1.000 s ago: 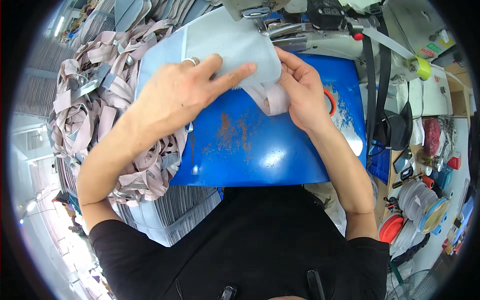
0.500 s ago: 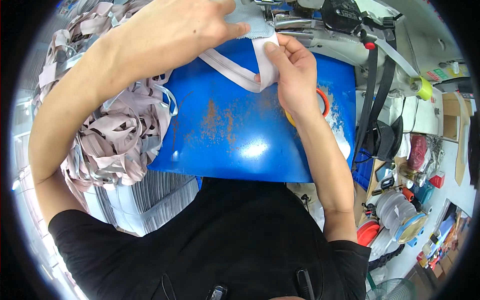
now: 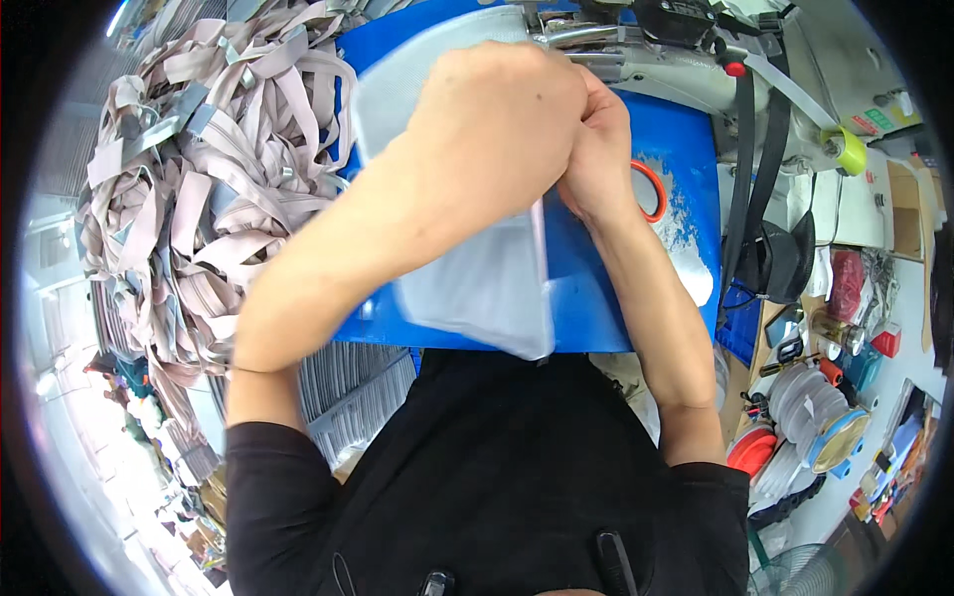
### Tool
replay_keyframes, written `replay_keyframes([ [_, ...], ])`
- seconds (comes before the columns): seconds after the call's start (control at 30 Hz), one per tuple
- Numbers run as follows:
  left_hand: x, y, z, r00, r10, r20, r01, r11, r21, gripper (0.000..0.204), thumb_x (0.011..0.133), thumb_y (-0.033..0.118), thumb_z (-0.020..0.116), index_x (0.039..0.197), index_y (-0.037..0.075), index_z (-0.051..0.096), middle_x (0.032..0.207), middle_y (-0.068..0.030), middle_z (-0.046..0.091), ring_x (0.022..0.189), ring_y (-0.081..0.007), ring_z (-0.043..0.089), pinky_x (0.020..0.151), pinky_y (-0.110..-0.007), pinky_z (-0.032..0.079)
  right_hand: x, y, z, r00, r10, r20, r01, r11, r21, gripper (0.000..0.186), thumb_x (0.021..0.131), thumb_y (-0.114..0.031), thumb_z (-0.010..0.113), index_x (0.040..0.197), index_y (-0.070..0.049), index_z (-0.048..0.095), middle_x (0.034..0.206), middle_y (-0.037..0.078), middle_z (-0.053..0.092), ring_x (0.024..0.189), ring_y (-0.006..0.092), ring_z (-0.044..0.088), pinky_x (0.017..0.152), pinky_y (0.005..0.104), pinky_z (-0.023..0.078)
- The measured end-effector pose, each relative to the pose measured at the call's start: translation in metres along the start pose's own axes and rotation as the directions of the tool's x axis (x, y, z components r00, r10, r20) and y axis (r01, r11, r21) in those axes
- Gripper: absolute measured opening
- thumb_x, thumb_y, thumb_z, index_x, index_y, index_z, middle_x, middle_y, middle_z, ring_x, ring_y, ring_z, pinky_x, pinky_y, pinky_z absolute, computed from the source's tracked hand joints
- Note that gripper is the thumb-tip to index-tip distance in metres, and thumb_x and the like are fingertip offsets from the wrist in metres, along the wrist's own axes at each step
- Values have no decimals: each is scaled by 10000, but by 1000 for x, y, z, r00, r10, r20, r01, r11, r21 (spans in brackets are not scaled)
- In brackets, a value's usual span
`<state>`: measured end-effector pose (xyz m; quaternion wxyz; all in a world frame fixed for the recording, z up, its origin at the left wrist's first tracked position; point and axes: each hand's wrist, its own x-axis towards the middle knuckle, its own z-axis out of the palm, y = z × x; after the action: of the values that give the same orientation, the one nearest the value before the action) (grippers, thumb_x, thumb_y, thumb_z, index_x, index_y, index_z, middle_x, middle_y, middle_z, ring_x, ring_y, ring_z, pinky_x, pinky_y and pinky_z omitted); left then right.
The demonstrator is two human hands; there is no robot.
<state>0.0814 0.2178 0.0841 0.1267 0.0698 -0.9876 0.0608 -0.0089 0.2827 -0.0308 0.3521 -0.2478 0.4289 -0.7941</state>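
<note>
A grey mesh fabric panel (image 3: 477, 288) hangs from my two hands, its lower corner reaching down to the front of my black clothing. A narrow pinkish zipper tape (image 3: 539, 238) edges its right side. My left hand (image 3: 502, 114) crosses over in front, closed on the panel, its fingertips hidden behind its own back. Right against it, my right hand (image 3: 601, 144) is closed too, with its thumb and what it pinches covered by the left hand. A sewing machine's metal parts (image 3: 586, 38) lie just beyond both hands.
A big tangled heap of pinkish zipper tapes (image 3: 224, 189) lies left of the blue work surface (image 3: 586, 318). A red-orange ring (image 3: 651, 191) rests beside my right wrist. Bundled grey strips (image 3: 358, 392) sit below the heap. Black straps (image 3: 745, 179) hang at the right, near shelved spools (image 3: 800, 402).
My left hand has swung right and nearer to meet my right hand. The grey panel has come away from the machine toward me and now hangs over the blue surface.
</note>
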Motion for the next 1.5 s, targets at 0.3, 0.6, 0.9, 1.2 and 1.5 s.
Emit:
replay_keyframes([
  [0.3,-118,29,15,995,-67,-72,32,915,-401,890,659,322,882,1482,192,570,1421,-210,498,1241,-414,549,1009,-488,476,-25,-11,-7,995,91,39,-96,987,130,339,1041,-77,576,1349,63,597,1135,116,732,984,131,690,864,269,547],
  [0.6,-124,29,-41,973,148,178,-152,988,10,722,807,127,688,1504,260,554,819,-46,408,614,-180,527,475,-288,487,-57,-29,-8,982,170,79,-183,963,198,353,1042,-96,589,1355,68,597,1146,137,743,968,131,710,826,254,562],
  [0.9,-81,-15,-48,954,168,249,-197,976,97,808,793,55,661,1542,310,497,857,-63,442,611,-211,586,539,-340,545,-50,-22,-12,991,93,94,-106,983,149,382,1044,-105,606,1391,50,577,1230,115,714,1084,129,688,931,259,554],
  [1.2,-41,-65,-43,936,253,246,-312,920,239,723,840,73,690,1497,344,554,946,-66,535,723,-212,669,595,-341,560,-19,-15,-5,996,48,79,-56,994,95,403,1011,-90,641,1384,51,583,1167,112,720,974,136,687,860,273,556],
  [1.5,10,-81,-65,878,317,358,-397,900,178,408,866,139,605,1256,132,725,856,-129,644,611,-307,682,516,-430,543,3,-5,-1,999,41,-18,-41,998,51,283,1005,-56,637,1244,96,617,1113,152,733,993,162,694,897,289,540],
])
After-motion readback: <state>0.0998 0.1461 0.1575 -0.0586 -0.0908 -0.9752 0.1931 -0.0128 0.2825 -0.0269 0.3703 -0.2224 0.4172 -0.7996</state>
